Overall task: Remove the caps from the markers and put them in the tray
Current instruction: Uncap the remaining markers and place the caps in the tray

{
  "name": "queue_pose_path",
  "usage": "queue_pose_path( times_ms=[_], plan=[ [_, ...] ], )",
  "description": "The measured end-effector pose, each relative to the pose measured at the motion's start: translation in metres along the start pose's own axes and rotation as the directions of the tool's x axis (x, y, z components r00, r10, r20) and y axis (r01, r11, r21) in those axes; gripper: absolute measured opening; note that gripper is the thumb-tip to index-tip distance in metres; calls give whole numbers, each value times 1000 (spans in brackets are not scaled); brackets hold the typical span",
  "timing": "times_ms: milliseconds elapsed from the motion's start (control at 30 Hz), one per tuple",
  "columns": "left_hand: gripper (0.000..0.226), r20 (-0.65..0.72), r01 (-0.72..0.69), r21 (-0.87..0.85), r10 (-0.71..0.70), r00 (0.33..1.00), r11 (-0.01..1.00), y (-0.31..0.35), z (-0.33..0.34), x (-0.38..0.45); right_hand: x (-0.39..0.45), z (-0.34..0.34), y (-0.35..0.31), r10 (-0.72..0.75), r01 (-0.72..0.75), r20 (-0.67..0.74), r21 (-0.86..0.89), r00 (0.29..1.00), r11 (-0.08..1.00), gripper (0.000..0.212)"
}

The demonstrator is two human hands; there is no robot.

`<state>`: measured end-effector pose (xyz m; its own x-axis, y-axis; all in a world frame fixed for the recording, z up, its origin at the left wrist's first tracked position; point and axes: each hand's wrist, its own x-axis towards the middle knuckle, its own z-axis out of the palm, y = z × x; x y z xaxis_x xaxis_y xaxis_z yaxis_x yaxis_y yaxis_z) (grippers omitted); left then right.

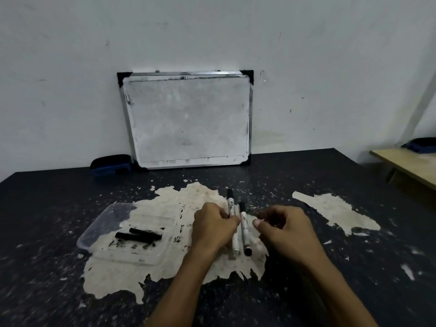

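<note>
From the head camera, the left hand point(213, 226) is gripping two markers point(237, 223) in a bunch, fingers curled tight round their barrels, black ends pointing to twelve o'clock and the other ends hanging down toward six. The right hand point(282, 226) is hovering just at three o'clock of them, fingers loosely curled with thumb and forefinger a little apart, holding nothing I can make out. The tray point(99, 228) is sitting at nine o'clock of the hands, with two dark caps point(139, 234) lying inside, so part of the job looks done. The step now, by my reading, is pinching one cap end and pulling straight along the barrel, the left hand clamping hard so the neighbouring marker isn't sliding out. Behind, a whiteboard point(188, 119) is leaning on the wall at twelve o'clock.
</note>
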<state>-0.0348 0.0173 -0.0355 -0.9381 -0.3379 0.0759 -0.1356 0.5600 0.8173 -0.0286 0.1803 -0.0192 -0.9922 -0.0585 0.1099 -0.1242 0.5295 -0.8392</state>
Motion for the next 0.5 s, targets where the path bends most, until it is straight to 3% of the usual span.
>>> queue_pose_path(
  times_ms=[133,333,500],
  plan=[
    [29,28,45,171,-51,998,984,-7,17,10,19,13,22,57,-53,16,-174,998,983,19],
    [43,69,32,235,-50,996,971,-9,25,15,24,27,24,43,-33,29,-283,999,959,26],
    [32,123,-2,214,-25,992,977,-11,25,15,23,30,23,26,-13,37,-308,999,951,26]
  ],
)
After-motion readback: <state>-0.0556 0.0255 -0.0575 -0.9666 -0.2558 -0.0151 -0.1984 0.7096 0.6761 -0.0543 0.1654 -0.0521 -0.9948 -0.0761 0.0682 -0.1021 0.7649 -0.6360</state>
